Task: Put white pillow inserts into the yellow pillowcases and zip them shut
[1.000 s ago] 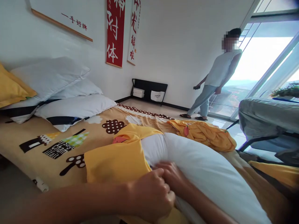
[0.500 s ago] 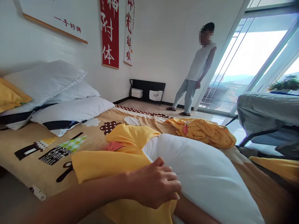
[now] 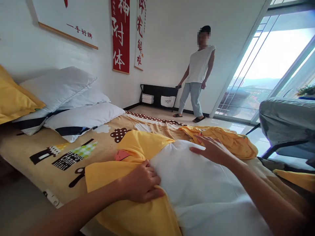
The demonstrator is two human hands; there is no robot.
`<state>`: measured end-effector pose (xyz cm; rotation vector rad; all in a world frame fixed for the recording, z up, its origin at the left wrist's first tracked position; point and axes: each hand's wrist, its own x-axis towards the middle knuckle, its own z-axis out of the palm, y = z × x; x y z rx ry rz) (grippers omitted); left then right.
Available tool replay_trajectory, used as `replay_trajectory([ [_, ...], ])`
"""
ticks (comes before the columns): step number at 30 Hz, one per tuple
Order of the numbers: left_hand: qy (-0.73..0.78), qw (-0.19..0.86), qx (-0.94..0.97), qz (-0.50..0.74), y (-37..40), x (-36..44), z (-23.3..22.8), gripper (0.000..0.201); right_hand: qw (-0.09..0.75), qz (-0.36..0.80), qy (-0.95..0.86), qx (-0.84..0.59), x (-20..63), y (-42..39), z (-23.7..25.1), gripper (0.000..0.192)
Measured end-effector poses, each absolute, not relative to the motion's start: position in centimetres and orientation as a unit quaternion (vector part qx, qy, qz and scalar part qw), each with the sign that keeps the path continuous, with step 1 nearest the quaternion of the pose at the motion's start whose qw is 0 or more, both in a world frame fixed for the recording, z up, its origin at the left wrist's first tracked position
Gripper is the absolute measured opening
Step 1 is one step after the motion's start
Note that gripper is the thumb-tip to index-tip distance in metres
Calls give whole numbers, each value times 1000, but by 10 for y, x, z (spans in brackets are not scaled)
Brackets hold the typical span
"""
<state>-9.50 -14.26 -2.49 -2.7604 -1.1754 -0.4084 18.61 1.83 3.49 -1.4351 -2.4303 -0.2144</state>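
My left hand (image 3: 141, 183) is closed on the opening edge of a yellow pillowcase (image 3: 145, 214), which lies partly around the near-left end of a white pillow (image 3: 192, 178). A red fruit-like print shows on the pillowcase's far part. Over the pillow's far side my right hand (image 3: 213, 149) is open with its fingers stretched out; whether it touches the pillow I cannot tell. Beyond that hand lies a crumpled yellow cloth (image 3: 233, 139). How far the pillow reaches inside the case is hidden.
White pillows (image 3: 86, 113) and a yellow pillow (image 3: 19, 95) lie at the head of the bed, on a patterned tan sheet (image 3: 103, 144). A person (image 3: 199, 68) stands beyond the bed by a black bench (image 3: 157, 93). A covered grey chair (image 3: 287, 121) stands at right.
My right hand has come up from low beside the pillow to above its far side. My left hand moved left with the case edge. The person shifted left.
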Motion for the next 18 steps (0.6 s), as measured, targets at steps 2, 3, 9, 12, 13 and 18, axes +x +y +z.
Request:
replay_trajectory([
  [2, -385, 31, -913, -134, -149, -99, -18, 36, 99, -26, -851, -516, 180, 34, 13, 64],
  [3, -382, 6, -914, -135, -152, -102, -12, 35, 82, 4, -853, -515, 177, 36, 3, 63],
  [9, -481, 6, -846, -231, -137, -104, 22, 26, 67, 46, -834, -545, 163, 11, 5, 55],
  [12, -581, 94, -785, -190, -106, -94, 28, 51, 73, 8, -830, -553, 158, -15, 24, 45],
  [13, -601, 92, -774, -178, -95, -92, 30, 47, 74, -8, -829, -554, 157, -25, 28, 42],
  [18, -640, 37, -739, -204, -62, -79, 52, 24, 80, -100, -818, -561, 159, -73, 46, 36],
])
